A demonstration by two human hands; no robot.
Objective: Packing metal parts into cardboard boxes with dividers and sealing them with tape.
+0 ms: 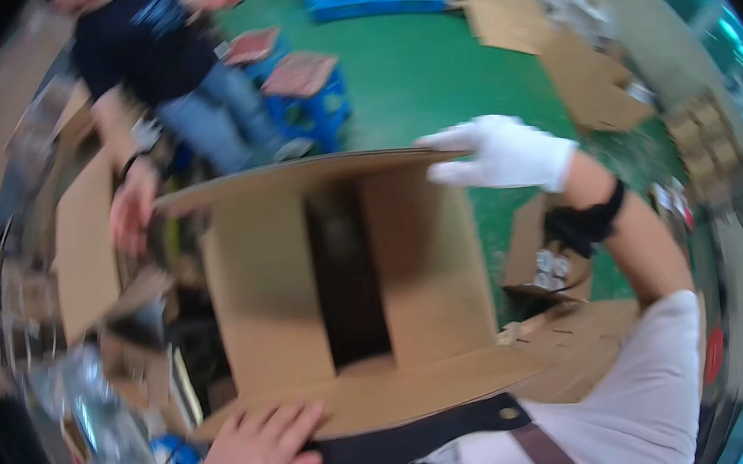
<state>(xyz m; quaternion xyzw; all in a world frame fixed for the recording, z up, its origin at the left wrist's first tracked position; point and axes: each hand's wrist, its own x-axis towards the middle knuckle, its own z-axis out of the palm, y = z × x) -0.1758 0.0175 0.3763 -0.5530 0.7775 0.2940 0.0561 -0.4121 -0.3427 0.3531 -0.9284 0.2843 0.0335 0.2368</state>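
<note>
In front of me stands a brown cardboard box [268, 290]. Its two side flaps are folded inward, with a dark gap between them. The near flap [408, 391] slants toward my body, while the far flap [292, 179] stands raised. My left hand [255, 456], bare, lies on the left part of the near flap, fingers stretched out. At the far flap's right end, my right hand [509, 154] in a white glove pinches the edge between thumb and fingers. Motion blurs the picture slightly.
Beyond the box on the left is a co-worker, whose hand [132, 209] hangs near the far flap's left end. Blue stools [311, 101] stand on the green floor [408, 72]. Flattened cardboard [588, 83] lies at the far right; clear plastic wrap [103, 409] lies at the left.
</note>
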